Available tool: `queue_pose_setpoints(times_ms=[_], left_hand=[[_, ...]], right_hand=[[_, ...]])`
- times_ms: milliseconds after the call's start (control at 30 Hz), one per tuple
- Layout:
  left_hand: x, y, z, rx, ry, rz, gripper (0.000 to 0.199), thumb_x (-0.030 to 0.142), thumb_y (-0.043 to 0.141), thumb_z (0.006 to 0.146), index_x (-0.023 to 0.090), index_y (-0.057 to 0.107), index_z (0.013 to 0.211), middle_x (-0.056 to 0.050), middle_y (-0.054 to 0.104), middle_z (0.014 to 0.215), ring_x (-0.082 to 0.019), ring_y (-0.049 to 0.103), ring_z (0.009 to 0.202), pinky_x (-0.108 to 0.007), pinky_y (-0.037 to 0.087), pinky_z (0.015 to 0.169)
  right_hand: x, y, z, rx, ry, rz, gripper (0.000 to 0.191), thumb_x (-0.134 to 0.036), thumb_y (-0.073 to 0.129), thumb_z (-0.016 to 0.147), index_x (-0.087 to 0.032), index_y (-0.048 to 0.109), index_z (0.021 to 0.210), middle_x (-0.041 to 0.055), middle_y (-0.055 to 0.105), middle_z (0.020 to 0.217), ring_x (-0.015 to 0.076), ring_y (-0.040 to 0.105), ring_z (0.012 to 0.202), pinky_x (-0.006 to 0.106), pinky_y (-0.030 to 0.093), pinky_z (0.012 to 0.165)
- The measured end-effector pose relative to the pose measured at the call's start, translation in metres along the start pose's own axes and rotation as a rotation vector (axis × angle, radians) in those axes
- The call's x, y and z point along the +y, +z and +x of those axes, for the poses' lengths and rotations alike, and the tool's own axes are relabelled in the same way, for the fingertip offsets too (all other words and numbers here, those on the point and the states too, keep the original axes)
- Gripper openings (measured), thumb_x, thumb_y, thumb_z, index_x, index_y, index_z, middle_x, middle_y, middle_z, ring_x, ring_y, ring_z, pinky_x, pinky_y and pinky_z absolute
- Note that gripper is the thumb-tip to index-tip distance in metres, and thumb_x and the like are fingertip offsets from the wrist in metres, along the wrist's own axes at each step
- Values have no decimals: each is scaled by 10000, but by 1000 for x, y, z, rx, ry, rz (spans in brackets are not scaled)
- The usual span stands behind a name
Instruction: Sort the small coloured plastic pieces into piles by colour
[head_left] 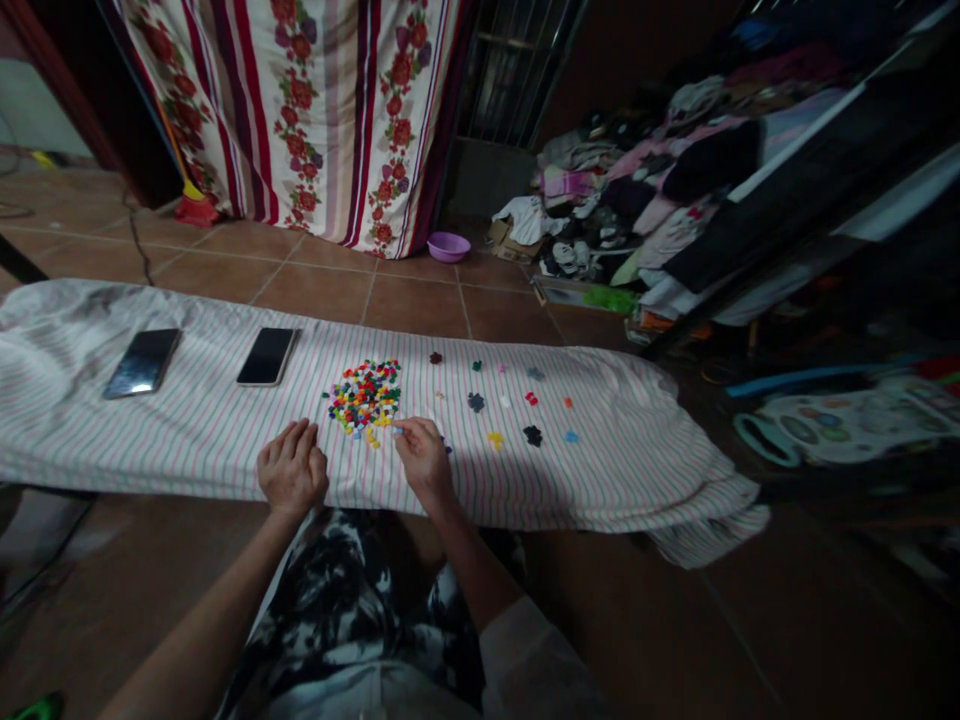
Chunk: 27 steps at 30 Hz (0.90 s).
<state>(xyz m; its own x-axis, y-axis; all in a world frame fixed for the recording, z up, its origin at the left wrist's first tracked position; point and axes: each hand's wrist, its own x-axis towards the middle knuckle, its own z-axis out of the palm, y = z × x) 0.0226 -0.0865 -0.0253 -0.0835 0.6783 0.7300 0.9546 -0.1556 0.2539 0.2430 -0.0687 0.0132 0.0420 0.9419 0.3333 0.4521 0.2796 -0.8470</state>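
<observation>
A mixed pile of small coloured pieces point(365, 393) lies on the striped cloth point(622, 450). My right hand point(424, 455) is at the pile's lower right edge, thumb and fingers pinched on a small light blue piece point(398, 429). My left hand point(293, 468) rests on the cloth left of the pile, fingers curled; whether it holds anything is hidden. Right of the pile are small single-colour groups, among them dark grey point(475, 402), black point(532, 435), yellow point(496, 440), blue point(572, 437), red point(532, 398) and orange point(568, 402). A purple group point(447, 446) is partly behind my right hand.
Two phones, one at the far left point(142, 362) and one nearer the pile point(267, 356), lie on the cloth. Beyond the cloth's far edge are a purple basin point(448, 247), a floral curtain point(300, 120) and a heap of clothes point(637, 190).
</observation>
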Motion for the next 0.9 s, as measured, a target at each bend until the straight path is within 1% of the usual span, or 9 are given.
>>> queue_pose_setpoints(times_ms=[100, 233, 400, 533, 700, 900], left_hand=[[0, 0, 0, 7, 12, 1, 345, 222, 522, 826, 220, 662, 1141, -95, 711, 1180, -271, 627, 1126, -428, 405, 925], [-1, 0, 0, 22, 24, -13, 346, 218, 525, 826, 209, 659, 1144, -111, 705, 1187, -279, 622, 1130, -432, 399, 922], [-2, 1, -1, 22, 13, -25, 348, 221, 535, 814, 221, 661, 1139, -101, 705, 1182, -281, 621, 1117, -436, 392, 915], [-3, 2, -2, 13, -3, -39, 347, 219, 547, 810, 211, 668, 1134, -107, 701, 1198, -282, 622, 1117, -434, 389, 907], [-4, 3, -2, 21, 18, 1, 340, 219, 552, 798, 187, 679, 1112, -111, 710, 1180, -279, 634, 1102, -416, 390, 900], [-5, 3, -1, 34, 50, 20, 351, 219, 539, 802, 196, 669, 1127, -105, 714, 1165, -270, 634, 1095, -404, 386, 892]], right_hand=[[-5, -10, -1, 5, 15, -49, 234, -216, 505, 901, -238, 699, 1030, 53, 662, 1033, 146, 658, 901, 261, 556, 836], [-4, -26, -2, 49, 6, -100, 242, -196, 488, 897, -238, 695, 1016, 62, 676, 1026, 164, 651, 939, 275, 546, 848], [9, -46, -3, 141, 33, -134, 256, -189, 478, 882, -221, 697, 1011, 79, 684, 1048, 189, 645, 987, 324, 527, 908], [22, -66, -3, 217, 56, -163, 271, -217, 455, 876, -211, 700, 991, 83, 698, 1041, 196, 639, 1017, 343, 514, 936], [43, -99, -4, 342, 89, -154, 294, -273, 456, 860, -196, 714, 977, 85, 715, 1041, 210, 646, 1016, 376, 496, 966], [79, -151, -5, 529, 188, -145, 309, -349, 501, 806, -186, 726, 943, 88, 718, 977, 221, 658, 925, 368, 525, 870]])
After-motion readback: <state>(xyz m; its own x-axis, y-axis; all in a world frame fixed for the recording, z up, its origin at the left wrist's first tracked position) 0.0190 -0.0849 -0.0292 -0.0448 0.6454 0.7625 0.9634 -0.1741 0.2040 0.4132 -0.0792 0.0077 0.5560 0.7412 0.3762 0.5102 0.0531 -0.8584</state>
